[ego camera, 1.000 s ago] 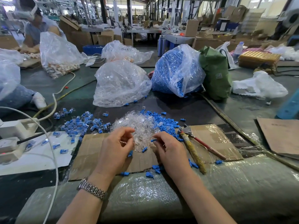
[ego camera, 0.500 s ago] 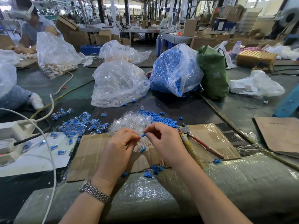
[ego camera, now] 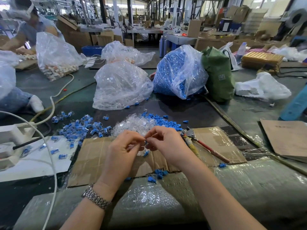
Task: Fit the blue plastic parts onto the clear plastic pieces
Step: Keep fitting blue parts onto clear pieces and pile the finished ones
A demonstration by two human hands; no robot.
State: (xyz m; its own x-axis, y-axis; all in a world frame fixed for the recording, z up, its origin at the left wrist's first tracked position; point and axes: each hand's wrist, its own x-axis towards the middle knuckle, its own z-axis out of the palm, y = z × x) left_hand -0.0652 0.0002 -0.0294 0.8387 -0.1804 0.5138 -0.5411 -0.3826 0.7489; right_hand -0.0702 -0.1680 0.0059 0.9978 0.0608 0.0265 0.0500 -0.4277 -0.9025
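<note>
Blue plastic parts (ego camera: 159, 121) lie loose beyond the fingers, beside a heap of small clear plastic pieces (ego camera: 137, 124) just past the fingertips. Left hand (ego camera: 123, 151) and right hand (ego camera: 167, 145) meet, fingers curled together and pinching something tiny; which part cannot be told. Red-handled metal pliers (ego camera: 201, 144) lie right of the fingers on the flat brown cardboard sheet (ego camera: 93, 161).

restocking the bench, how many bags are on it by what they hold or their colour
Clear bags of clear pieces: 1
Clear bags of blue parts: 1
Clear bags of pale mixed bits: 2
Green bags: 1
White bags: 1
Total: 6, leaving out the bags cut off at the left edge
</note>
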